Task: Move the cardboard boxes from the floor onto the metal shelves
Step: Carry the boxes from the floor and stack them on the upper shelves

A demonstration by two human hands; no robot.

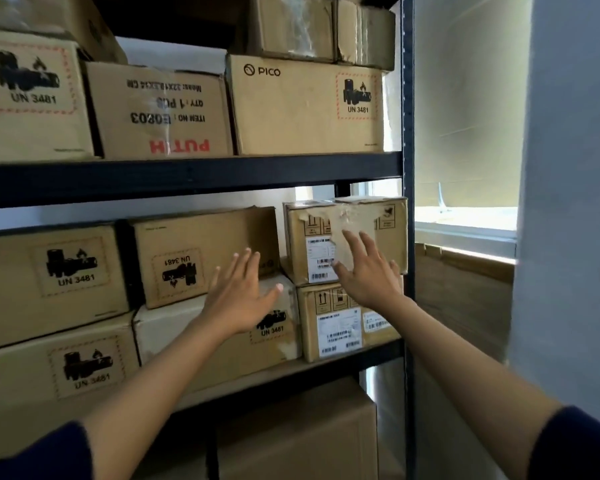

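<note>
Metal shelves (187,181) carry stacked cardboard boxes (305,109) on each level.

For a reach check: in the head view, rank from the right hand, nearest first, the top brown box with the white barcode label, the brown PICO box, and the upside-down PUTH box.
1. Barcode-label box, under the right hand.
2. PICO box, shelf above.
3. PUTH box, above, leftward.

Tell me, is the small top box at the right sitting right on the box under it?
Touching. The head view shows the small top box resting directly on the lower labelled box, its bottom edge meeting that box's top with no gap.
</note>
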